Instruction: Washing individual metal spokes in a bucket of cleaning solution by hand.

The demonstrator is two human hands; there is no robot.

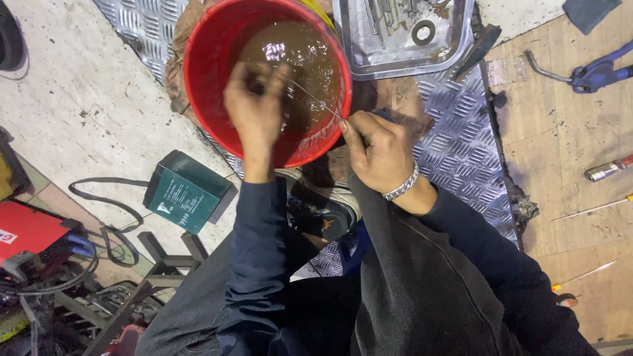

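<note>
Both hands pinch a thin wire (316,100) over a red bucket (204,86) of brown liquid: the left hand (256,105) grips its far end, the right hand (379,148) (silver bracelet at the wrist) clamps the near end at the bucket's rim. A metal tray (359,59) lies just beyond.

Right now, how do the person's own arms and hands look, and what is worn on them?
Both arms are covered by long dark navy sleeves that end at the wrists. The left hand is bare, with no glove, ring or watch visible. The right hand is also bare, but its wrist carries a silver metal link bracelet. No markings show on the sleeves.
</note>
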